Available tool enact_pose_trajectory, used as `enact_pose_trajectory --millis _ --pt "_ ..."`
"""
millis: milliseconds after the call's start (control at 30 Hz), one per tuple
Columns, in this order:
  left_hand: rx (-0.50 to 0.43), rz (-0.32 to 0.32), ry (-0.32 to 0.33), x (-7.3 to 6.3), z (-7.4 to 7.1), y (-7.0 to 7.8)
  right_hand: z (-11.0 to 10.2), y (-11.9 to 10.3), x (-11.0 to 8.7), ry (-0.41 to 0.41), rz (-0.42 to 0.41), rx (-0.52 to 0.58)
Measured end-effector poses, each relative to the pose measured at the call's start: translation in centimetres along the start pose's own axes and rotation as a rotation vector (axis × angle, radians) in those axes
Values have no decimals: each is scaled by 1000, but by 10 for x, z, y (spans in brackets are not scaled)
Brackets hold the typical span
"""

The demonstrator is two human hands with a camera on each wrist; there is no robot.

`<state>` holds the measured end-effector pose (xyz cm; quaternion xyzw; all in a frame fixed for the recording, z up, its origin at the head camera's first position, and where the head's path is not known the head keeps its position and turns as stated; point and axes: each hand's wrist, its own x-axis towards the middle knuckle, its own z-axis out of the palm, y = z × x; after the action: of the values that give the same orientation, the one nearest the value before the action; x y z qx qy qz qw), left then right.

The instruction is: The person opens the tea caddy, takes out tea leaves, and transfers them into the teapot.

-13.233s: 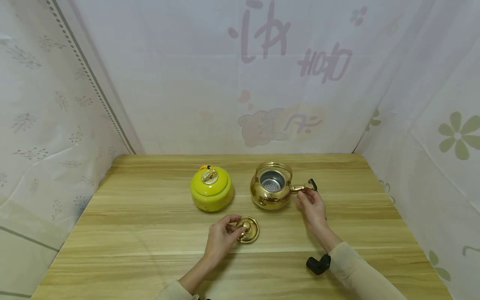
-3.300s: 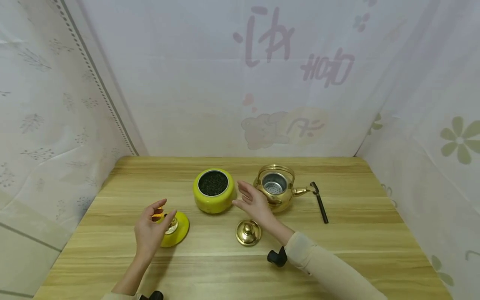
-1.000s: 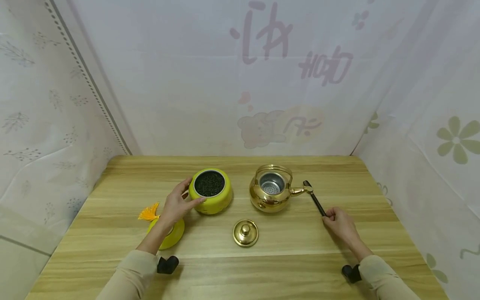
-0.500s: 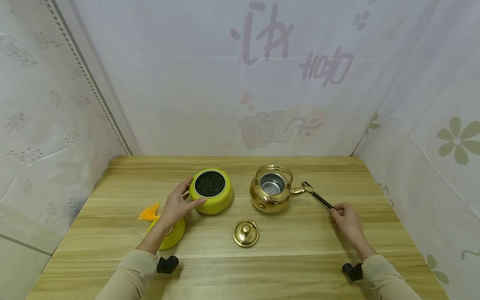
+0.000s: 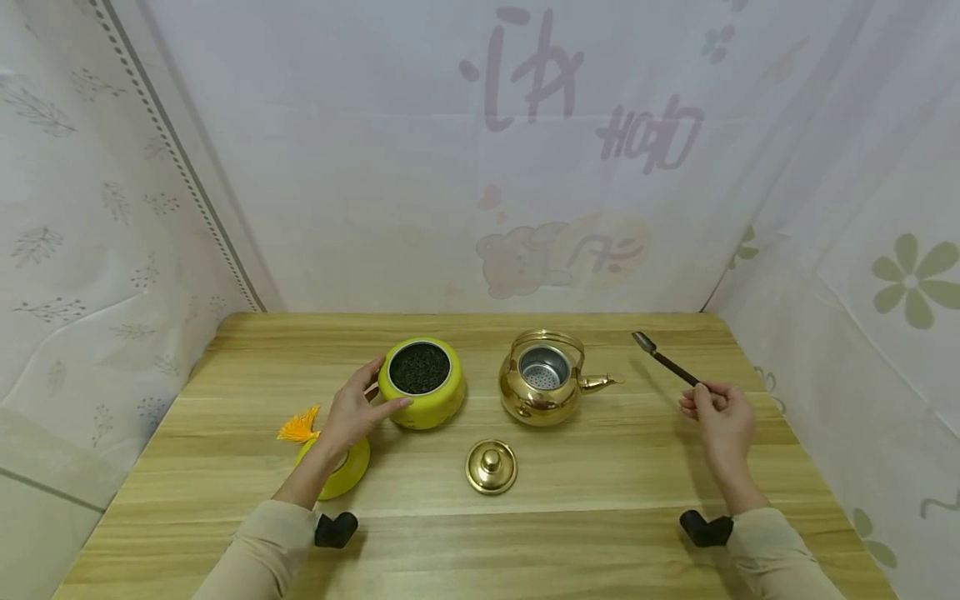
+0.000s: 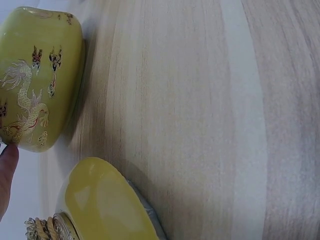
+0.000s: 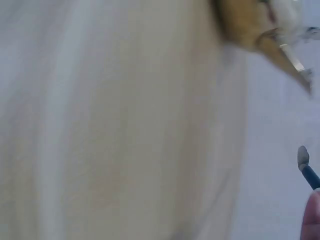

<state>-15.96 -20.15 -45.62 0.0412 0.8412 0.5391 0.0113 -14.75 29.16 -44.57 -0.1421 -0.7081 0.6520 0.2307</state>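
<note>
Between jar (image 5: 429, 412) and scoop (image 5: 675, 369), golden teapot (image 5: 538, 407).

I log one glossy yellow-green round jar (image 5: 438, 407), its side patterned with a pale, red-touched dragon and red-and-dark characters; dark green leafy contents (image 5: 420, 368). One yellow round lid (image 5: 354, 468), orange tassel (image 5: 298, 424). One shiny gold metal kettle (image 5: 534, 407), silver dotted strainer (image 5: 544, 375). One plain gold knobbed lid (image 5: 491, 467). One slim black-handled scoop (image 5: 675, 367), grey-headed. I add: tan streaked wooden tabletop (image 5: 570, 533); white cloth backdrop (image 5: 337, 167), lilac lettering (image 5: 492, 83); cream sleeves (image 5: 255, 546).
</note>
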Motion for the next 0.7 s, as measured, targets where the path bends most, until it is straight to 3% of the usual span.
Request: enact_pose_trajectory --millis 167,367,500,700 --pt "-3 -19 1 0 0 -1 15 -24 -3 17 -193 242" --pt "-4 -15 1 0 0 -1 50 -58 -23 -109 -373 419" --pt "-10 -14 0 -1 0 0 78 -72 -42 -231 -403 438" --pt "-14 -10 -3 -1 1 1 124 -77 -72 -398 -361 372"
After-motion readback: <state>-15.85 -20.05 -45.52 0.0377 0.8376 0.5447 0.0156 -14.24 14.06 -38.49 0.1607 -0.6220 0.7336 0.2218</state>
